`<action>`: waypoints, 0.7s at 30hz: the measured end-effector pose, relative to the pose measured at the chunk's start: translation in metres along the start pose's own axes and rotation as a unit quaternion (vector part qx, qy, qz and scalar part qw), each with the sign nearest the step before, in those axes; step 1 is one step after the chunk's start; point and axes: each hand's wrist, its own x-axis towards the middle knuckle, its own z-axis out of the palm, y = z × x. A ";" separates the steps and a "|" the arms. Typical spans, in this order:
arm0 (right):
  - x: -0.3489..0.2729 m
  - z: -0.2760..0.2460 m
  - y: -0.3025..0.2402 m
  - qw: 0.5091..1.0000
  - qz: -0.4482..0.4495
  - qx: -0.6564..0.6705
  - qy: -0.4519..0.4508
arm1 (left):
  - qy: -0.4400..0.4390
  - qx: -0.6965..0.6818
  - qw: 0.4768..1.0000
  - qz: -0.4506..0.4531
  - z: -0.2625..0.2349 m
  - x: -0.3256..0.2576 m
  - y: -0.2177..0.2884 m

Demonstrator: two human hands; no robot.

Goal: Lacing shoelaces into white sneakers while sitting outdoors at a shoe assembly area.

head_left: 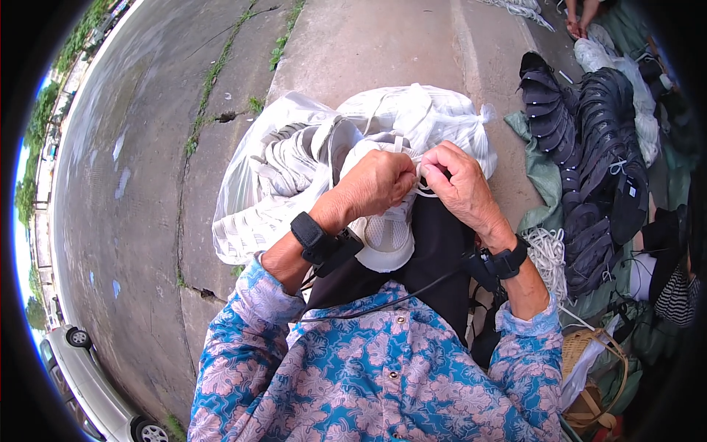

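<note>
Shoe: white shoe (pixel 384 234), toe toward the person, just under both hands.
Left hand (pixel 379 180): pinching its lace.
Right hand (pixel 456 180): pinching the lace (pixel 426 193), equally near.

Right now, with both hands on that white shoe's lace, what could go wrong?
1. Both hands, left hand and right hand, pinch the white lace close together; a slip could likely undo the threading.
2. The white shoe rests only on the lap, so it might slide off onto the concrete.
3. The black cable runs under the shoe and could perhaps snag.
</note>
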 end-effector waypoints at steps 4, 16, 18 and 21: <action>-0.001 0.002 0.000 0.999 -0.005 -0.038 -0.020 | 0.038 -0.021 0.999 -0.024 0.005 -0.001 -0.002; 0.002 0.014 0.000 0.978 -0.027 -0.204 -0.038 | 0.072 -0.100 0.990 -0.067 0.004 -0.007 0.002; 0.003 0.013 -0.003 0.975 -0.033 -0.216 -0.040 | 0.090 -0.093 0.991 -0.031 0.006 -0.007 -0.003; 0.002 0.013 -0.002 0.977 -0.043 -0.205 -0.032 | 0.102 -0.108 0.987 -0.061 0.005 -0.009 -0.002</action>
